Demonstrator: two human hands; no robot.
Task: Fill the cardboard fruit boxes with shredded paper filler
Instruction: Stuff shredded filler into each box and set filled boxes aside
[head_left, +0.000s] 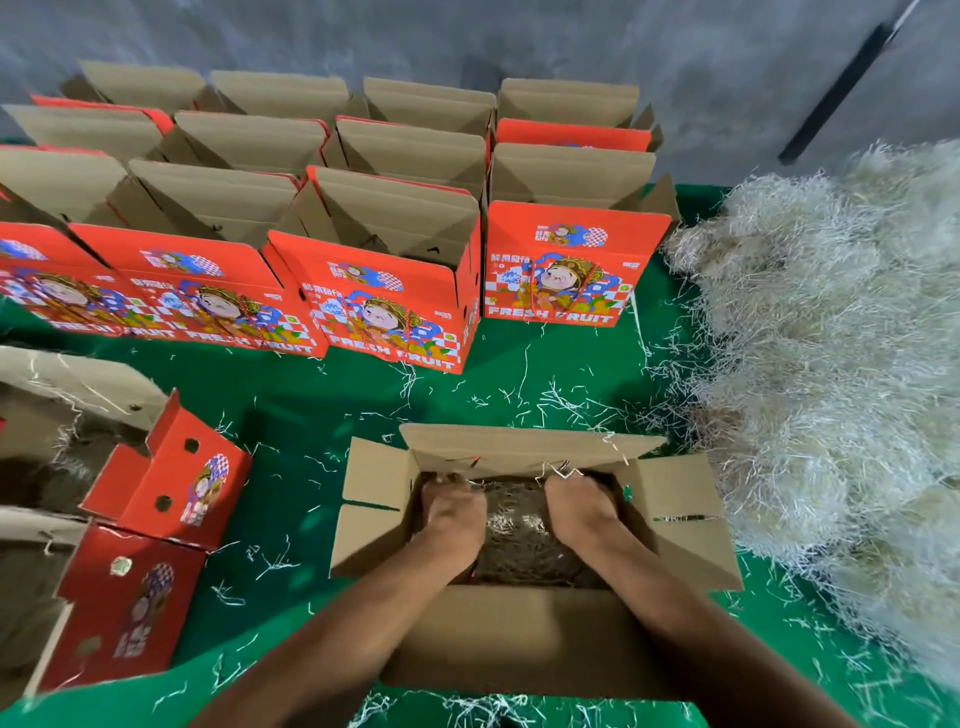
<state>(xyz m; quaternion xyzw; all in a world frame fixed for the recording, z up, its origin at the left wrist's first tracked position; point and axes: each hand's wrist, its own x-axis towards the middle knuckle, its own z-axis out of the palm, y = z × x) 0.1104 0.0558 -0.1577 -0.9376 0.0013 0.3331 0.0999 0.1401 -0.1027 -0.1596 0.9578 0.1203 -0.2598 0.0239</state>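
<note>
A big pile (831, 338) of shredded paper lies at three o'clock on the green mat (291, 415). Rows of empty red boxes (384, 291) at twelve read "FRESH FRUIT". The open box (675, 530) at six holds filler (514, 535). Left hand (452, 509) and right hand (576, 504) press into it, fingers buried, so I cannot tell their spread. Filler looks light, springy, loose; best gathered in armfuls.
</note>
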